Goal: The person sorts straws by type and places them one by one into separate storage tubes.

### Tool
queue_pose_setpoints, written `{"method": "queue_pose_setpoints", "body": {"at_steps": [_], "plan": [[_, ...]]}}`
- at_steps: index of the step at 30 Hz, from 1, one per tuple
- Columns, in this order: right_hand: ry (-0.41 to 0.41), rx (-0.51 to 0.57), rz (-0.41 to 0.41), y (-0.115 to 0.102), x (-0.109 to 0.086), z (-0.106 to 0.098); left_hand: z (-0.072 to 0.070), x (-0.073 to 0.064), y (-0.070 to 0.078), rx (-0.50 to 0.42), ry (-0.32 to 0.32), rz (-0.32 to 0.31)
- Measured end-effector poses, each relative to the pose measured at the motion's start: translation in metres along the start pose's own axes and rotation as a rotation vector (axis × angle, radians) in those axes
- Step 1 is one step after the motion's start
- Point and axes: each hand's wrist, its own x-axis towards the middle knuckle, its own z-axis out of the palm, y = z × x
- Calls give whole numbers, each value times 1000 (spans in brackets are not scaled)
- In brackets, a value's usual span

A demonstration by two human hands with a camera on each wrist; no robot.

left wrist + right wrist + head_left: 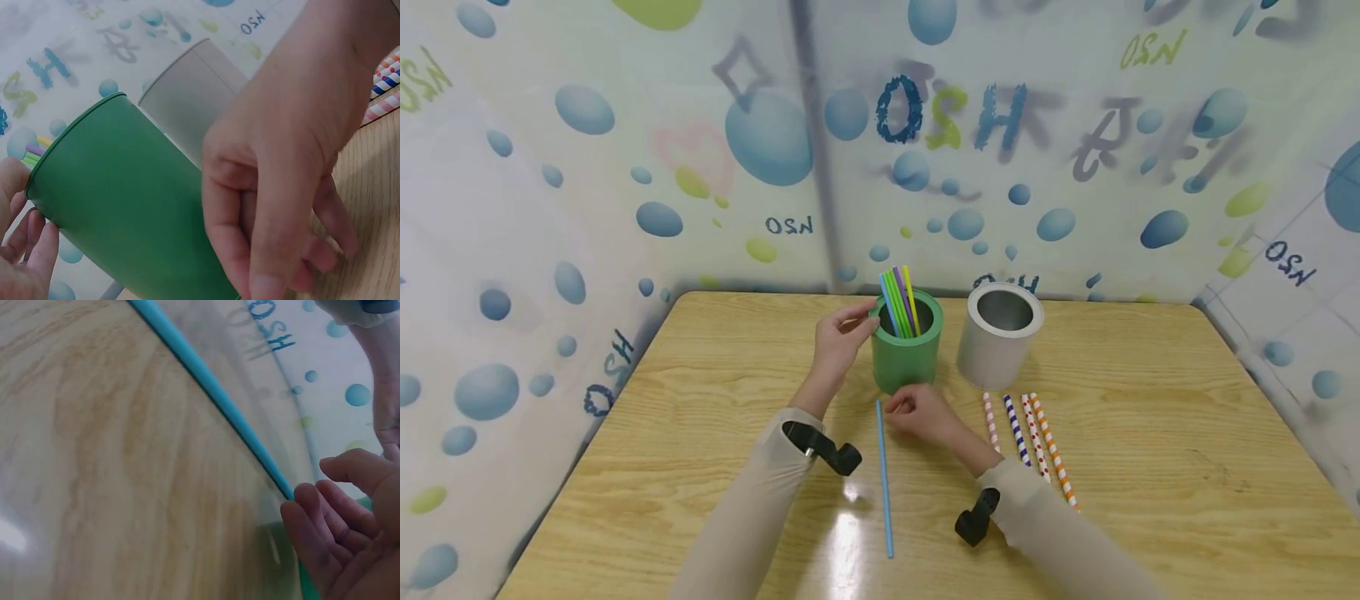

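My left hand loosely touches the green cup — my empty right hand should pinch the blue straw gently.

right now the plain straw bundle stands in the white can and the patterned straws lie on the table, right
Not quite: the plain straw bundle stands in the green can, not the white can, as the head view shows. The patterned straws do lie on the table.
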Motion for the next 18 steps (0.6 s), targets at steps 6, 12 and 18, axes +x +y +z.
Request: {"method": "queue_pose_setpoints", "body": {"at_steps": [6,12,18], "plan": [[48,22,63,5,0,14,0,0,1,-9,-6,-10],[94,-47,81,7,3,19,-1,1,1,-14,-13,-13],[145,-121,102,6,4,24,-1,1,0,-16,-13,-16]]}}
